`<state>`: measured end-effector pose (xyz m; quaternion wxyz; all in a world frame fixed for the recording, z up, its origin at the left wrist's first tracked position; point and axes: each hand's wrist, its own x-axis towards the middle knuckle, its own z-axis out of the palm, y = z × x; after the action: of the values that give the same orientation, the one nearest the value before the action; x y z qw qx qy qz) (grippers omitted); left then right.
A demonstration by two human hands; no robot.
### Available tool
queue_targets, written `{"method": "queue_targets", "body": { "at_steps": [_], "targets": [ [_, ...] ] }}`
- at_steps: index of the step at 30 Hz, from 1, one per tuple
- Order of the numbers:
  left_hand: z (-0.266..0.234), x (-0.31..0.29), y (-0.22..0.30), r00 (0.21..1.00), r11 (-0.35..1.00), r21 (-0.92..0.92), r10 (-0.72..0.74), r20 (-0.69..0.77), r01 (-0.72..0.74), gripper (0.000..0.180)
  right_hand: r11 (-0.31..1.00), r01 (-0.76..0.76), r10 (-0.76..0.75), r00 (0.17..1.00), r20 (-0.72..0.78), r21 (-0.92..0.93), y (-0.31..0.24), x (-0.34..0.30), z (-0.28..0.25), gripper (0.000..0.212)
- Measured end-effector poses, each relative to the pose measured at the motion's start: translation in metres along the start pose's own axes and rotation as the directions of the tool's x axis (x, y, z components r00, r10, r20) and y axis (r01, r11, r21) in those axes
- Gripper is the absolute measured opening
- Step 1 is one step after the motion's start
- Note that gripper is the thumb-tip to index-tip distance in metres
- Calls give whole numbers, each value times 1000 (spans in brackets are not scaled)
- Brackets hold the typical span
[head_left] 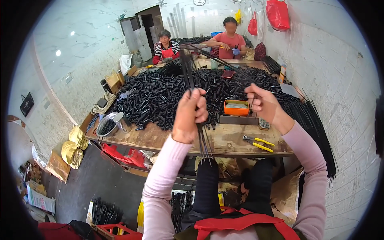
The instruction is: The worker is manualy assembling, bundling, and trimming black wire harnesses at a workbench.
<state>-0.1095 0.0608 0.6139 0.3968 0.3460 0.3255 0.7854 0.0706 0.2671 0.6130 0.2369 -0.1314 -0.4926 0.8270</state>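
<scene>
At a wooden table, watched from my remote post, a heap of black tubes spreads beyond a bundle of black rods, upright over the near edge. The left hand is closed around the bundle; slanting rods reach the right hand, fingers bent, grip impossible for me to tell. I judge a loosened left hold could spill rods, or a wide swing snag the heap. My count: one table, one heap, two co-workers, two hands, one orange box, one pair of pliers; rods and tubes defy counting.
</scene>
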Motion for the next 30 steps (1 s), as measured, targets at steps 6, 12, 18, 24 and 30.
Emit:
{"method": "queue_targets", "body": {
  "at_steps": [6,12,18,24,30],
  "targets": [
    [-38,27,47,991,990,142,-41,129,22,18,991,133,-133,980,-146,-10,-1,-4,-30,24],
    [-8,-13,-26,962,951,145,-271,-43,275,20,922,104,-45,985,165,-372,35,17,55,28],
    [2,-38,-31,958,957,60,-286,12,285,29,442,158,-180,980,85,-883,8,12,49,40],
    [17,-51,-58,943,940,148,-321,88,306,30,897,331,-356,934,-34,-294,-45,66,21,49],
    [8,-67,-73,787,851,21,-494,371,524,54,997,62,-69,973,221,39,-22,43,38,41]
  ]
}}
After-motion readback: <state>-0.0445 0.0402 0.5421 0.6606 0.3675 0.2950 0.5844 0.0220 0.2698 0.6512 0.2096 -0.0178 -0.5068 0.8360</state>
